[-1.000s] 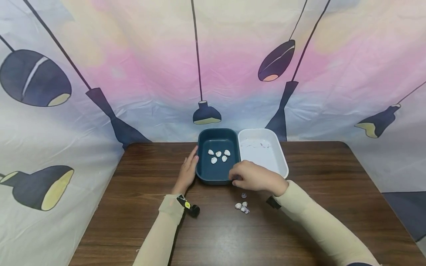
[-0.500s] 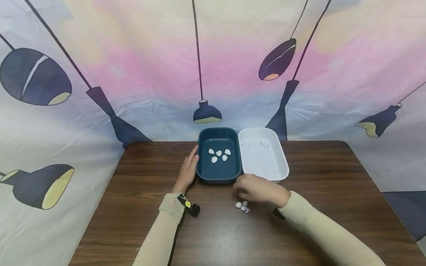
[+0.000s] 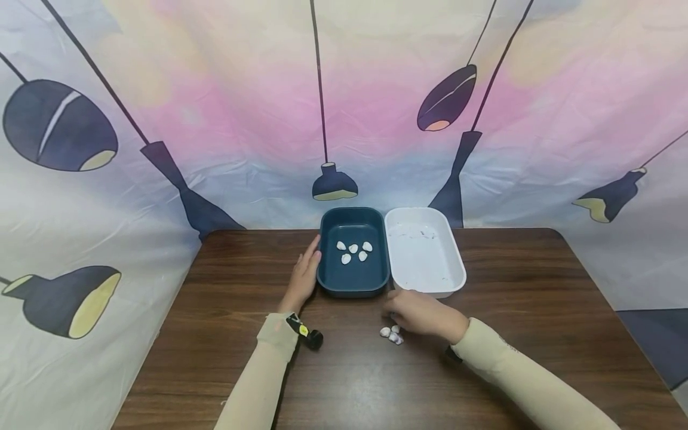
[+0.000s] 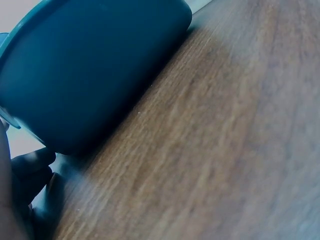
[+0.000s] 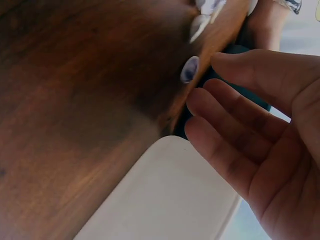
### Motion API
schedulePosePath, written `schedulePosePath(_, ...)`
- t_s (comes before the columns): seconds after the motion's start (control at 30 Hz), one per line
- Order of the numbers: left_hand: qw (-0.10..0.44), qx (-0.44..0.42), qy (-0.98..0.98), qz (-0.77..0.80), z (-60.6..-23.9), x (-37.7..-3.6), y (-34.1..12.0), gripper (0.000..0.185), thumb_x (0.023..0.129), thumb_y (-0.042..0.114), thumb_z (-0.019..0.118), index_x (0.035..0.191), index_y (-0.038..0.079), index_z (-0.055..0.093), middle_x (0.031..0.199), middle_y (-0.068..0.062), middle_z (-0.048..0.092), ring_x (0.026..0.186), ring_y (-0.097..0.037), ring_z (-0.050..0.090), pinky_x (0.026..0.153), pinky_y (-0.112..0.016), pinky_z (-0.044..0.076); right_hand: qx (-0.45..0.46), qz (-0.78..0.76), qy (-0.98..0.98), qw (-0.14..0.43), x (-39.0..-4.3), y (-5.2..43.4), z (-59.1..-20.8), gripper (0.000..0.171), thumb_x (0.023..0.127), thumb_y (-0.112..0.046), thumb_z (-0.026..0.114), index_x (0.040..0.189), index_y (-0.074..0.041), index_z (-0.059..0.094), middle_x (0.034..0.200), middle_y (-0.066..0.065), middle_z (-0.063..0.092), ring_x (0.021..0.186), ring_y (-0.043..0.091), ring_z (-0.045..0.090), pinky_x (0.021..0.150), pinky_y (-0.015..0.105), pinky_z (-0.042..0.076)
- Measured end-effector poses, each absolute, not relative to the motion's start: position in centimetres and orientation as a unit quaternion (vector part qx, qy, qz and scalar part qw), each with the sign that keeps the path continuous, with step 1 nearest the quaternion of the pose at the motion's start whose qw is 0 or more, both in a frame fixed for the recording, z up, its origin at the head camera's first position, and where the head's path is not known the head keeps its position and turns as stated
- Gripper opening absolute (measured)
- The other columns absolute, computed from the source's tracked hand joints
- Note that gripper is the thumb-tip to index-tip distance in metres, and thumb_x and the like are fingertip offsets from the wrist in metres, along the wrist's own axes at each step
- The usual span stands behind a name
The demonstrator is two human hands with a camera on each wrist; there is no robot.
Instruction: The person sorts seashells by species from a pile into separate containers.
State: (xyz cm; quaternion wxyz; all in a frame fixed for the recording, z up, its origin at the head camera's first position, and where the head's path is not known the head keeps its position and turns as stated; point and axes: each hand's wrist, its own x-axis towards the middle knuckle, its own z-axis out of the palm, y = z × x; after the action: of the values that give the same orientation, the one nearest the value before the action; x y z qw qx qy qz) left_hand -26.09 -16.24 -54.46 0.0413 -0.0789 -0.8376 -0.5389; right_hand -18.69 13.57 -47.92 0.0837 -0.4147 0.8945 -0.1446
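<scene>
My left hand (image 3: 303,279) rests against the left wall of the dark teal tray (image 3: 350,279), its fingers extended along it. The left wrist view shows that wall (image 4: 100,65) close up, with dim fingers (image 4: 31,172) at its corner. Several white seashells (image 3: 352,248) lie inside this tray. My right hand (image 3: 423,314) is low over the table, in front of the white tray (image 3: 427,263). In the right wrist view, a small purple-white shell (image 5: 190,69) lies on the table just beyond the thumb and bent fingers, which are apart and hold nothing visible.
A small cluster of shells (image 3: 392,336) lies on the brown wooden table (image 3: 344,382) beside my right fingertips. The white tray stands right of the teal one, with small dark marks on its floor. A printed cloth (image 3: 258,107) hangs behind the table.
My right hand has moved from the teal tray's front right corner toward me, down to the single shell on the table. The left hand and both trays stay put.
</scene>
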Motion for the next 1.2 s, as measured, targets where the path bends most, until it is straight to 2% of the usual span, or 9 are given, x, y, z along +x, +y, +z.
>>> schedulePosePath(0.63,0.042,-0.08,-0.839,-0.536,-54.7,-26.2,-16.4,0.055,0.116,0.043,0.033,0.168,0.025,0.032,0.17,-0.006,0.035,0.158,-0.031,0.027,0.131,-0.05,0.0,-0.432,-0.118,0.892,0.06,-18.6,13.6,-48.9,0.016,0.086,0.007,0.077,0.09,-0.008,0.081,0.077,-0.004,0.062,0.067,0.004,0.051,0.06,0.022,0.052)
schedulePosePath(0.9,0.045,-0.076,-0.84,-0.536,-54.9,-26.1,-16.5,0.056,0.115,0.046,0.034,0.168,0.026,0.033,0.169,-0.007,0.036,0.158,-0.031,0.028,0.131,-0.05,0.001,-0.446,-0.155,0.877,0.091,-18.7,13.8,-48.0,0.017,0.09,0.006,0.074,0.099,-0.006,0.082,0.086,-0.001,0.07,0.075,0.004,0.057,0.068,0.021,0.054)
schedulePosePath(1.1,0.046,-0.079,-0.839,-0.536,-54.9,-26.1,-16.4,0.056,0.116,0.045,0.034,0.168,0.026,0.033,0.169,-0.008,0.036,0.158,-0.032,0.027,0.131,-0.051,0.001,-0.466,-0.176,0.862,0.091,-19.2,14.0,-46.3,0.019,0.088,0.007,0.07,0.097,-0.006,0.08,0.087,-0.003,0.069,0.08,0.006,0.059,0.075,0.026,0.056)
schedulePosePath(1.2,0.047,-0.08,-0.84,-0.534,-54.8,-26.1,-16.4,0.056,0.116,0.045,0.034,0.168,0.026,0.033,0.169,-0.008,0.036,0.158,-0.033,0.027,0.13,-0.052,0.001,-0.471,-0.179,0.859,0.097,-19.5,14.0,-45.6,0.018,0.088,0.007,0.07,0.096,-0.007,0.08,0.086,-0.005,0.067,0.079,0.005,0.058,0.074,0.025,0.055)
